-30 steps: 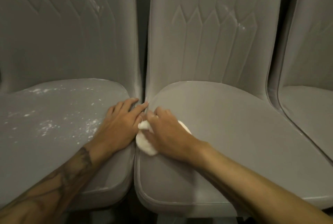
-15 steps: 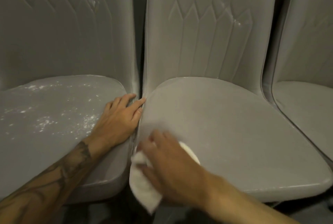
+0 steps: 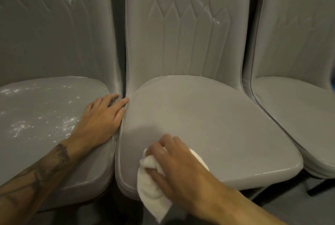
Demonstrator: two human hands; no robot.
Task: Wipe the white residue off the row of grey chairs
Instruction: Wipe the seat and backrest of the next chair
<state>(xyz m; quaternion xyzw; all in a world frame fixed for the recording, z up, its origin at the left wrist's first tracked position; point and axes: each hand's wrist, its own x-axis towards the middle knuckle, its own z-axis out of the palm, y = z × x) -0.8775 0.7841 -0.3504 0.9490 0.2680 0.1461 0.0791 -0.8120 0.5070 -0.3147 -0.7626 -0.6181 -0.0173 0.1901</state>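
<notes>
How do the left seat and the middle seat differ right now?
The left seat is speckled with white residue; the middle seat looks almost clean. The left hand lies flat on the left seat's edge; the right hand grips a cloth at the middle seat's front left corner. Both are grey, padded and alike in shape.

A dull grey floor (image 3: 293, 204) shows at the lower right, in dim, warm light. A small blue patch (image 3: 333, 87) sits at the right edge, too little to identify.

grey chairs (image 3: 208, 119) smooth matt upholstery, white cloth (image 3: 150, 194) soft
</notes>
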